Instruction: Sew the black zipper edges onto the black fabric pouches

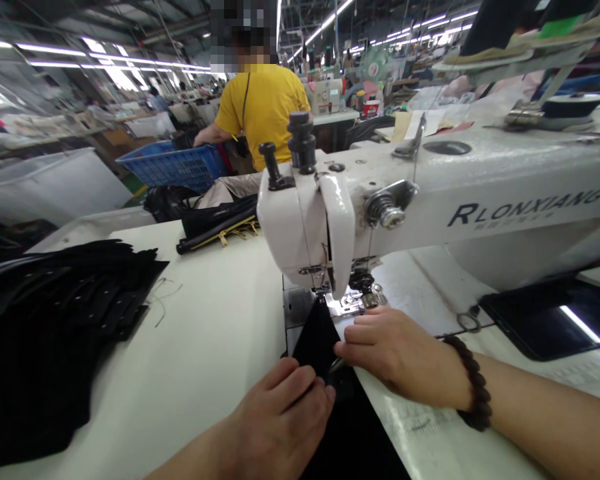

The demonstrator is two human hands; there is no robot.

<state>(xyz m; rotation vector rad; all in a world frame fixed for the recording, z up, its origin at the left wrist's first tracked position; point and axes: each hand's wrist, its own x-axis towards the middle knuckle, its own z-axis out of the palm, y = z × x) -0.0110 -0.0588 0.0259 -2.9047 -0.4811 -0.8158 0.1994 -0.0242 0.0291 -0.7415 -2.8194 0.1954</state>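
Observation:
A strip of black fabric (316, 337) runs from the near table edge up under the presser foot (353, 300) of a white sewing machine (480, 193). My left hand (285, 413) lies on the fabric with its fingers curled and pressed down on it. My right hand (395, 350), with a dark bead bracelet on the wrist, has its fingers closed on the fabric's right edge just in front of the presser foot.
A pile of black cut pieces (55, 320) covers the table's left side. A black bundle with gold hardware (217, 227) lies behind the machine head. A dark tablet-like panel (555, 320) sits at right. A person in a yellow shirt (263, 107) works beside a blue basket (173, 163).

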